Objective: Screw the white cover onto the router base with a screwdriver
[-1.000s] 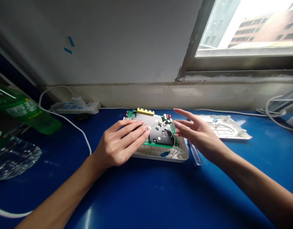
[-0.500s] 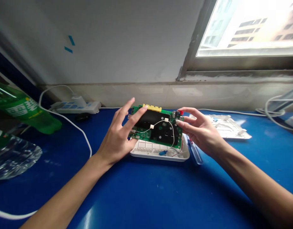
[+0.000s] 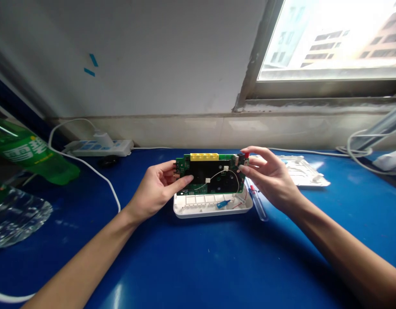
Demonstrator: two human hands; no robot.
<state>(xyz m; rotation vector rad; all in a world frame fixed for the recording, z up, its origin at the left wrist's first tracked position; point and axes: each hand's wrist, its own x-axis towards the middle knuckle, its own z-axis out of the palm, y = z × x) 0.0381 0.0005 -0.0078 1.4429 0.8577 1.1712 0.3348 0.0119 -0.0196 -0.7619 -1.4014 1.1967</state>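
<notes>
Between my hands a green circuit board [image 3: 214,175] is tilted up, its yellow port block [image 3: 204,157] along the top edge. My left hand [image 3: 157,184] grips its left end, thumb on the black face and fingers behind. At the upper right corner, by a red part [image 3: 247,155], my right hand [image 3: 265,169] pinches the board. A thin white cable [image 3: 217,174] curves across the black face. Below and partly behind the board, a white plastic housing [image 3: 198,210] lies on the table with a blue connector [image 3: 223,204] in it.
A screwdriver with a clear handle [image 3: 260,206] lies right of the housing. Farther right is a white plastic cover [image 3: 306,171]. A green bottle [image 3: 40,159], a clear bottle [image 3: 17,214] and a power strip [image 3: 117,148] with a white cord [image 3: 101,179] occupy the left.
The board has been tipped more upright, so its yellow ports face me. My left hand has shifted from fingers spread over the front to thumb in front, fingers behind.
</notes>
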